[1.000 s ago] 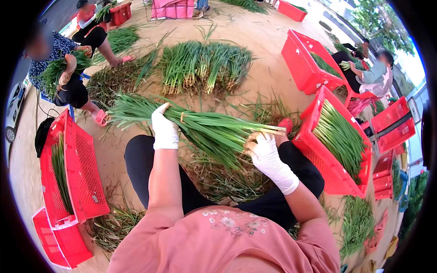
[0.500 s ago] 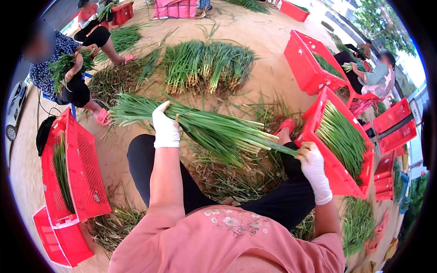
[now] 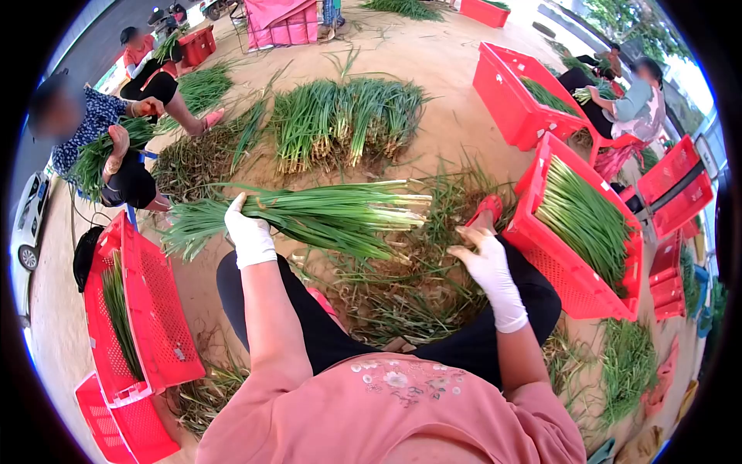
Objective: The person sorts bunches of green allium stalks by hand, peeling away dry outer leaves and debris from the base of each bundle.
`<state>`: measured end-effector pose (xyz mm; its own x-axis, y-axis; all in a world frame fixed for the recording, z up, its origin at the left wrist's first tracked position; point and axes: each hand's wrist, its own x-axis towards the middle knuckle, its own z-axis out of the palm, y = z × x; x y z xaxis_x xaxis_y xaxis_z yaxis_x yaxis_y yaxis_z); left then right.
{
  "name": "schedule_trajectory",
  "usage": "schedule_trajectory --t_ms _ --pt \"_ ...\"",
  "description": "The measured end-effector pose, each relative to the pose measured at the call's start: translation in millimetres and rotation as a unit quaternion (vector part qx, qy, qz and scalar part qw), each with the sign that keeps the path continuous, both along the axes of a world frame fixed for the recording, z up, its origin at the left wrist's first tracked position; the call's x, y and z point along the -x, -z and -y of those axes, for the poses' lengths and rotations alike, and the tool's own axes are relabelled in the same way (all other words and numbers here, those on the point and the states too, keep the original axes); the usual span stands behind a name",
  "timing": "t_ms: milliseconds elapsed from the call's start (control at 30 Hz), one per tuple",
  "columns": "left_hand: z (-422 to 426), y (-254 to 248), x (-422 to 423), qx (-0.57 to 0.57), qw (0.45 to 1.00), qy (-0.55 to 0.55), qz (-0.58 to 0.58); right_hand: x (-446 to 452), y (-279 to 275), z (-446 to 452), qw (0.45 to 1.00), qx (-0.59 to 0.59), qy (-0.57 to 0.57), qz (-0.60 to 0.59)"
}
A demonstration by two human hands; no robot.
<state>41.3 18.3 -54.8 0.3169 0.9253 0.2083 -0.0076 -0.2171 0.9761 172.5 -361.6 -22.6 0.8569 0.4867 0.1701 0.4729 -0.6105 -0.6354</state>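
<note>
My left hand (image 3: pixel 250 232), in a white glove, is closed around a thick bunch of garlic chives (image 3: pixel 332 219) held level above my lap. The leafy tips fan out to the left, and the pale stem ends point right. My right hand (image 3: pixel 483 263), gloved too, is apart from the bunch, to the right of its stem ends. Its thumb and fingers are spread with nothing between them. Beneath the bunch, between my knees, lies a heap of loose leaf trimmings (image 3: pixel 410 298).
A red crate (image 3: pixel 576 290) of chives stands by my right knee, another red crate (image 3: pixel 166 309) at my left. Ahead on the ground lies a pile of chives (image 3: pixel 348 116). A person (image 3: pixel 93 147) holding greens sits at left; another person (image 3: pixel 638 108) sits at right.
My right hand has let go of the stalk it was pulling at the stem end and moved left with its fingers opened. The bunch has levelled and shifted slightly left in my left hand.
</note>
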Motion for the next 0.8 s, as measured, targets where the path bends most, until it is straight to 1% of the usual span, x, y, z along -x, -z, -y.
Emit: schedule_trajectory --t_ms 33,67,100,167,200,267,300,333,367,433,467,500,567,600,633,667,700,767,800 --pt "4.2 -3.0 1.5 0.007 1.000 -0.008 -0.019 3.1 7.2 -23.2 0.997 -0.030 -0.001 0.070" --pt "9.3 -6.3 3.0 -0.036 0.998 -0.015 -0.047 -0.4 22.0 -40.2 0.983 -0.033 -0.012 0.181" --pt "4.9 0.2 2.3 -0.042 0.998 -0.009 -0.049 -1.4 36.2 -54.2 0.971 -0.048 -0.017 0.233" --pt "-9.0 19.5 -3.0 0.071 0.990 0.050 0.107 -6.0 54.3 -70.0 0.956 -0.052 -0.020 0.289" --pt "6.4 4.7 -1.2 0.077 0.992 0.036 0.094 -11.0 64.8 -71.5 0.956 -0.053 -0.016 0.287" --pt "1.1 9.7 1.6 0.085 0.990 0.055 0.095 -21.7 79.6 -67.7 0.962 -0.117 0.006 0.245" --pt "1.9 5.9 2.1 0.095 0.988 0.072 0.097 -22.3 73.5 -57.5 0.960 -0.093 0.072 0.253" --pt "8.3 4.4 -0.4 0.099 0.983 0.040 0.149 -33.6 83.2 -40.8 0.959 -0.086 0.124 0.241" --pt "1.9 10.2 -1.8 0.100 0.983 0.042 0.149 -46.1 91.2 -23.0 0.954 -0.078 0.173 0.230" --pt "-13.7 27.5 -4.5 0.156 0.959 0.040 0.234 -49.9 83.6 4.6 0.971 -0.079 0.166 0.151" --pt "8.4 -3.0 -4.6 0.229 0.930 0.028 0.287 -41.4 69.2 -4.6 0.957 -0.193 0.117 0.184" --pt "3.6 4.9 -6.4 0.230 0.929 0.029 0.287 -27.3 46.9 -18.0 0.954 -0.229 0.061 0.181" --pt "-9.2 28.0 -6.9 0.091 0.977 0.047 0.186 -8.5 26.9 -41.4 0.952 -0.151 -0.021 0.267" --pt "-0.3 18.9 -6.6 0.091 0.977 0.049 0.185 -5.4 29.7 -53.6 0.953 -0.119 -0.023 0.277" --pt "10.7 9.7 -6.3 0.038 0.995 0.032 0.091 -4.5 35.4 -64.2 0.953 -0.088 -0.027 0.288" --pt "19.3 2.4 -7.2 -0.017 1.000 0.014 -0.002 -4.9 39.8 -72.2 0.955 -0.067 -0.025 0.289" --pt "22.0 2.1 -7.6 -0.019 1.000 0.012 -0.001 -4.9 42.6 -78.6 0.953 -0.066 -0.021 0.296" --pt "22.9 3.9 -5.0 -0.113 0.993 0.008 -0.034 -4.2 45.2 -87.9 0.954 -0.068 -0.011 0.293" --pt "17.1 7.0 -8.8 -0.054 0.997 0.049 0.037 -4.4 45.4 -92.5 0.953 -0.070 -0.013 0.294"
